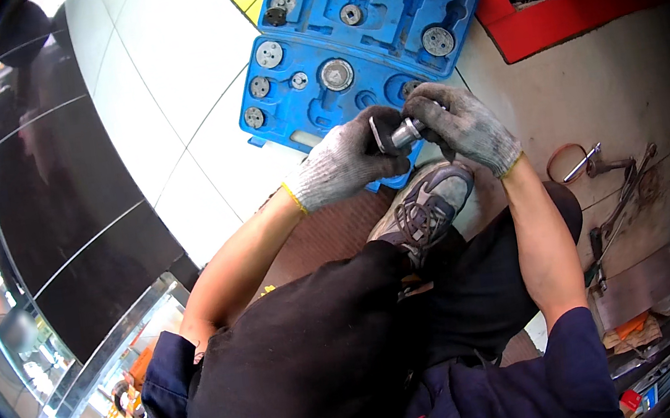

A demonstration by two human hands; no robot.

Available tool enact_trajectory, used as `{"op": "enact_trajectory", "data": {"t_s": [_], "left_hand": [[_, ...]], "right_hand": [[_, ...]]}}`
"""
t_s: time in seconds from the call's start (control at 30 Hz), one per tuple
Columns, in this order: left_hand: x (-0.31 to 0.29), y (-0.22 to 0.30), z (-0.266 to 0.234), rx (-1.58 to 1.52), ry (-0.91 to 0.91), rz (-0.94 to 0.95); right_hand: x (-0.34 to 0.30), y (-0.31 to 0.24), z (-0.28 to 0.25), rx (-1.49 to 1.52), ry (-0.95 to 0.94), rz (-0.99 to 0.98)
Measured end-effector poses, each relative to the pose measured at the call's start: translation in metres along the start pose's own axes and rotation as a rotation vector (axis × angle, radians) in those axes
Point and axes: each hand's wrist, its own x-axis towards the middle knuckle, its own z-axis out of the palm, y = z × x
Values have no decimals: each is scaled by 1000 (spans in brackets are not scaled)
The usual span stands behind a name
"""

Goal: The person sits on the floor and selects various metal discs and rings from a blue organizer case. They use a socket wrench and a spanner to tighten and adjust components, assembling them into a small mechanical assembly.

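Observation:
My left hand (341,160), in a grey-white work glove with a dark palm, is closed around the plate end of a metal brake piston wind-back tool (405,134). My right hand (465,117), gloved alike, has its fingers wrapped round the other end of the shaft, hiding part of it. Both hands hold the tool above the near edge of an open blue tool case (368,39). Round metal adapter discs sit in its moulded recesses, among them a large disc (336,74), one at the right (438,41) and one at the left (269,54). Several recesses hold nothing.
My shoe (427,203) is planted just below the hands. Long-handled tools (626,192) lie on the stained floor at right, beside a brown flat piece (640,285). A red frame (572,19) borders a dark area at upper right. Black tiles (65,185) run along the left.

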Motion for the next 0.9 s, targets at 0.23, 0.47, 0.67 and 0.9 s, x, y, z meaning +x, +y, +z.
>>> {"op": "enact_trajectory", "data": {"t_s": [0.23,0.47,0.67,0.9], "left_hand": [[6,1,-2,-182,83,-8],[8,-18,-37,491,166,-84],[12,-46,-67,289,415,-139],[90,-28,-95,-512,550,-37]], "right_hand": [[3,-2,2,17,-21,-68],[-11,2,-33,34,298,-81],[-14,23,-98,673,641,-399],[-8,31,-103,812,647,-415]]}}
